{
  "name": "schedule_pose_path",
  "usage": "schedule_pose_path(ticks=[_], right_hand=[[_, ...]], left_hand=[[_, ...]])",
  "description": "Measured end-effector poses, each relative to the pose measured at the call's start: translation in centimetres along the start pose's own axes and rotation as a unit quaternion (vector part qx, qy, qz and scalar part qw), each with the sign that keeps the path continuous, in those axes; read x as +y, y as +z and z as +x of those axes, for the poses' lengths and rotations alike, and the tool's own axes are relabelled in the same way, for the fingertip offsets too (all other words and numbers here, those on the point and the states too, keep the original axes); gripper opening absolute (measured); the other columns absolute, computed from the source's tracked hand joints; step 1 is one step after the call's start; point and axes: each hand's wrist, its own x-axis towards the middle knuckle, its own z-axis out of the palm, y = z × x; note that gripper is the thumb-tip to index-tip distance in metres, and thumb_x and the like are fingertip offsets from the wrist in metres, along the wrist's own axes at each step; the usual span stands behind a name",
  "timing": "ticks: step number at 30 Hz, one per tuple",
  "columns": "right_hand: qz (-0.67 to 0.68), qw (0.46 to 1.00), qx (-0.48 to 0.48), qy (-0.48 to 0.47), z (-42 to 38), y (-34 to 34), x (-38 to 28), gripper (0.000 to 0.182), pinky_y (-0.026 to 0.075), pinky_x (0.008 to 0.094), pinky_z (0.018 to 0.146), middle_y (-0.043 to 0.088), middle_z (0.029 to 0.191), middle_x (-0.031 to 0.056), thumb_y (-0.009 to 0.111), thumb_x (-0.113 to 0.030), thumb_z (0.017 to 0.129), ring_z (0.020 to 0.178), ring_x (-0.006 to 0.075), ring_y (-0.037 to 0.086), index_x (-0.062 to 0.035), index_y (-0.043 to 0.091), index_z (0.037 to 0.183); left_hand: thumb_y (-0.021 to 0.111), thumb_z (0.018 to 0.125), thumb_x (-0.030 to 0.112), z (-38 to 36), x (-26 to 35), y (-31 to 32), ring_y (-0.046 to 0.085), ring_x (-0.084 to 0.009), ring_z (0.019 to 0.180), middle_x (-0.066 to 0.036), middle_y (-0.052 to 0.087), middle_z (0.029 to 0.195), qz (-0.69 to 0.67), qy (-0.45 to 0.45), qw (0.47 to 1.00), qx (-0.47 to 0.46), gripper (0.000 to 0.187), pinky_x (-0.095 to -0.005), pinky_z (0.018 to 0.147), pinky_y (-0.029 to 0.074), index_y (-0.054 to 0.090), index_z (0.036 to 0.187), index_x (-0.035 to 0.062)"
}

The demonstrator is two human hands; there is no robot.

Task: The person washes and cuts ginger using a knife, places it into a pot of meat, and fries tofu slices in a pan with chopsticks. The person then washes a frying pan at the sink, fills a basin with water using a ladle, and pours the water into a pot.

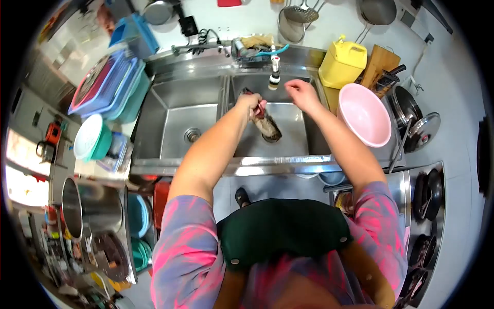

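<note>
In the head view, the person's left hand (252,103) sits just above the centre of the frame, over the right basin of the double stainless-steel sink (175,92). Its fingers are curled tight around the upper end of a brownish-grey fish with a reddish cut end (267,125); the fish hangs slanting down and to the right from the fist, its lower end near the basin's drain. The right hand (300,94) is just to the right of it, above the same basin and close under the white faucet nozzle (275,77). Its fingers are loosely bent and bunched, partly parted, and grip nothing that can be made out; whether they touch water cannot be told.

The steel counter runs across the middle of the frame. The left basin holds only its round drain. At centre right a pale pink round plastic basin (366,114) rests on the counter edge, with a yellow plastic jerrycan (342,61) above it and a wooden chopping board (380,64) beside that. Stacked blue and pink plastic trays (108,85) fill the upper left, a teal and white bowl (91,136) below them. A large steel stockpot (87,206) stands at lower left. Dark pans and lids line the right edge.
</note>
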Motion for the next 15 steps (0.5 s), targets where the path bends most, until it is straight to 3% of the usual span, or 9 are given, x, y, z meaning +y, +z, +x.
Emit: schedule_pose_path(ticks=[1, 2, 4, 5, 8, 9, 11, 13, 15], right_hand=[[0.051, 0.993, -0.008, 0.109, 2.4, 1.5, 0.9, 0.022, 0.047, 0.0289, 0.052, 0.063, 0.078, 0.0093, 0.059, -0.018, 0.078, 0.064, 0.0166, 0.059, -0.0022, 0.061, 0.094], [0.062, 0.989, 0.015, 0.134, 4.5, 2.9, 1.5, 0.027, 0.046, 0.0297, 0.046, 0.063, 0.079, 0.0094, 0.060, -0.020, 0.076, 0.062, 0.0184, 0.060, -0.0028, 0.061, 0.097], [-0.009, 0.994, 0.057, 0.095, 10.7, 5.3, 5.9, 0.036, 0.048, 0.0354, 0.069, 0.063, 0.088, 0.0142, 0.061, -0.025, 0.075, 0.078, 0.0265, 0.061, -0.0017, 0.058, 0.103], [-0.101, 0.987, 0.045, 0.116, 12.5, 5.1, 5.2, 0.041, 0.044, 0.0367, 0.080, 0.062, 0.093, 0.0173, 0.061, -0.027, 0.076, 0.089, 0.0313, 0.058, -0.0008, 0.056, 0.107], [-0.179, 0.973, 0.103, 0.099, 15.8, 6.6, 5.9, 0.044, 0.043, 0.0372, 0.085, 0.059, 0.101, 0.0200, 0.061, -0.028, 0.076, 0.099, 0.0342, 0.054, -0.0028, 0.053, 0.111], [-0.218, 0.969, 0.060, 0.100, 17.2, 6.2, 7.0, 0.041, 0.043, 0.0374, 0.085, 0.058, 0.101, 0.0200, 0.061, -0.024, 0.076, 0.099, 0.0341, 0.054, -0.0037, 0.053, 0.111], [-0.291, 0.951, -0.031, 0.097, 21.2, 4.1, 9.5, 0.037, 0.043, 0.0379, 0.086, 0.058, 0.103, 0.0199, 0.060, -0.017, 0.076, 0.100, 0.0340, 0.053, -0.0056, 0.054, 0.111], [-0.295, 0.950, -0.102, -0.027, 22.5, 2.0, 11.2, 0.032, 0.044, 0.0393, 0.083, 0.058, 0.103, 0.0184, 0.058, -0.010, 0.075, 0.096, 0.0349, 0.054, -0.0059, 0.056, 0.107], [-0.296, 0.932, -0.158, -0.140, 21.0, 1.1, 9.2, 0.034, 0.044, 0.0402, 0.081, 0.059, 0.103, 0.0154, 0.055, 0.000, 0.073, 0.095, 0.0344, 0.055, -0.0087, 0.058, 0.106]], left_hand=[[0.052, 0.080, 0.006, 3.2, 0.5, -0.1, 0.059, -0.0176, 0.054, -0.010, 0.059, 0.070, 0.000, -0.027, 1.000, -0.013, 0.009, -0.0260, 0.046, 0.050, 0.053, 0.087, 0.0000], [0.054, 0.081, 0.010, 4.5, -0.2, 0.4, 0.059, -0.0178, 0.054, -0.010, 0.059, 0.071, -0.020, -0.007, 1.000, 0.017, 0.011, -0.0264, 0.047, 0.051, 0.052, 0.087, 0.0007], [0.055, 0.083, 0.016, 6.3, 0.6, 0.9, 0.060, -0.0176, 0.057, -0.011, 0.060, 0.074, -0.034, -0.046, 0.998, 0.026, 0.016, -0.0260, 0.048, 0.051, 0.052, 0.087, 0.0010], [0.049, 0.087, 0.029, 9.7, -0.2, 0.9, 0.061, -0.0211, 0.066, -0.013, 0.061, 0.080, -0.027, -0.061, 0.998, 0.009, 0.028, -0.0319, 0.055, 0.052, 0.051, 0.088, 0.0012], [0.037, 0.090, 0.044, 10.7, 0.7, 1.7, 0.060, -0.0249, 0.075, -0.013, 0.062, 0.086, -0.097, -0.155, 0.983, 0.024, 0.043, -0.0378, 0.067, 0.048, 0.051, 0.088, 0.0029], [0.022, 0.090, 0.050, 12.2, 0.8, 2.2, 0.059, -0.0271, 0.084, -0.013, 0.063, 0.084, -0.085, -0.181, 0.979, 0.031, 0.053, -0.0391, 0.072, 0.043, 0.051, 0.087, 0.0054], [0.023, 0.090, 0.050, 16.8, 1.6, 3.7, 0.059, -0.0267, 0.085, -0.012, 0.063, 0.084, -0.102, -0.223, 0.968, 0.061, 0.052, -0.0369, 0.071, 0.042, 0.051, 0.087, 0.0067], [0.029, 0.090, 0.045, 18.1, 1.5, 4.0, 0.060, -0.0233, 0.082, -0.010, 0.063, 0.082, -0.110, -0.228, 0.965, 0.066, 0.043, -0.0303, 0.065, 0.039, 0.052, 0.087, 0.0089], [0.037, 0.088, 0.039, 18.2, 0.0, 3.3, 0.059, -0.0245, 0.077, -0.012, 0.063, 0.085, -0.163, -0.194, 0.965, 0.062, 0.036, -0.0335, 0.065, 0.043, 0.052, 0.085, 0.0063]])
